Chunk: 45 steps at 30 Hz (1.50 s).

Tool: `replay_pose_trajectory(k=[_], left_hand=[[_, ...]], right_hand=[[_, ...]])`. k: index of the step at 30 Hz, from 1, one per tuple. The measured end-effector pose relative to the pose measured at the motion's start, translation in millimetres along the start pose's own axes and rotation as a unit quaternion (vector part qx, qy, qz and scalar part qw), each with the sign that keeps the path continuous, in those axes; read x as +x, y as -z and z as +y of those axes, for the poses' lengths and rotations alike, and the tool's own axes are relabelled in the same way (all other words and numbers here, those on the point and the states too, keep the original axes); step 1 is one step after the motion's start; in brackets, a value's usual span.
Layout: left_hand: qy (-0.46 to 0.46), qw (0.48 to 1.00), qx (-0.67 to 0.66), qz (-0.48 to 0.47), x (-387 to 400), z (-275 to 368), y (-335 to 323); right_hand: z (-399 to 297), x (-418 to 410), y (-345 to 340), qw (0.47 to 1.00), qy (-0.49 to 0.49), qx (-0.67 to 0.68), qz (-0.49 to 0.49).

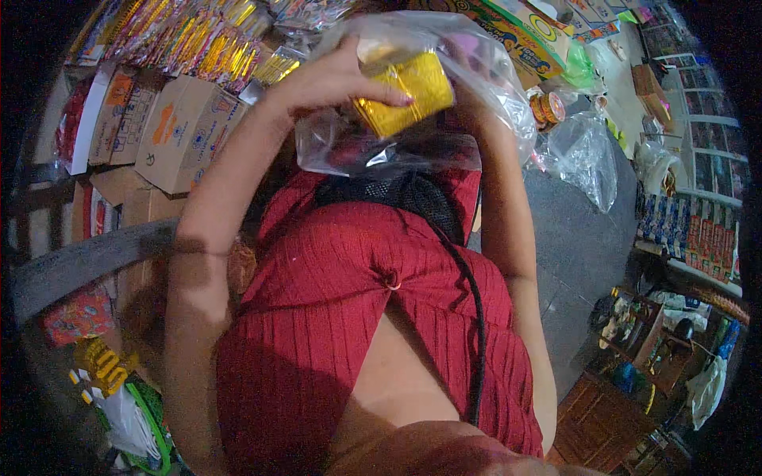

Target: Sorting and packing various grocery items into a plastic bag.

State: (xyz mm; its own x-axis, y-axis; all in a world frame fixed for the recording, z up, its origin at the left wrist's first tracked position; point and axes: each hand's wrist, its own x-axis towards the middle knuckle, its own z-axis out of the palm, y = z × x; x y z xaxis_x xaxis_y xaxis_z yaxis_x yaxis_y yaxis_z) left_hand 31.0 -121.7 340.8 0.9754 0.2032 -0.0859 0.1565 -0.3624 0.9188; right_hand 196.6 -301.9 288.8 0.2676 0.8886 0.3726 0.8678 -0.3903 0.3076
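Observation:
My left hand (339,74) reaches in from the left, its thumb pressed on a shiny gold foil packet (414,92), which is tilted and slightly blurred. Around and behind the packet spreads a large clear plastic bag (387,157), its lower edge hanging over my lap. My right hand (470,65) is mostly hidden behind the bag's plastic at the upper right of it, so its fingers and grip cannot be made out.
Rows of gold and coloured foil packets (220,53) lie at the upper left, above cardboard boxes (184,134). At the upper right are a printed carton (524,41), rolls of orange tape (546,109) and a crumpled clear bag (580,154). Stocked shelves (714,143) stand far right.

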Motion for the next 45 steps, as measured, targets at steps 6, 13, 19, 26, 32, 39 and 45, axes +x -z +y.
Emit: replay_pose_trajectory(k=[6, 13, 19, 26, 32, 39, 45], left_hand=[[0.071, 0.992, 0.094, 0.055, 30, 28, 32], [0.014, 0.999, -0.034, 0.035, 24, 23, 27], [-0.032, 0.992, 0.077, 0.089, 23, 4, 23], [0.006, 0.999, -0.052, -0.013, 47, -17, 25], [0.130, 0.942, -0.308, -0.035, 56, -46, -7], [0.040, 0.971, -0.234, 0.027, 52, -41, -9], [-0.025, 0.977, -0.104, 0.187, 61, -35, -9]], right_hand=[[-5, 18, -1, 0.947, -0.160, 0.254, -0.115], [-10, 10, -15, 0.944, -0.173, 0.274, -0.071], [-19, 7, -5, 0.966, -0.090, 0.242, -0.013], [-19, 4, 5, 0.945, -0.134, 0.297, -0.011], [-25, 1, 14, 0.922, -0.192, 0.332, -0.058], [-21, 0, 14, 0.958, -0.161, 0.235, 0.029], [-16, 2, 18, 0.938, -0.152, 0.310, 0.027]])
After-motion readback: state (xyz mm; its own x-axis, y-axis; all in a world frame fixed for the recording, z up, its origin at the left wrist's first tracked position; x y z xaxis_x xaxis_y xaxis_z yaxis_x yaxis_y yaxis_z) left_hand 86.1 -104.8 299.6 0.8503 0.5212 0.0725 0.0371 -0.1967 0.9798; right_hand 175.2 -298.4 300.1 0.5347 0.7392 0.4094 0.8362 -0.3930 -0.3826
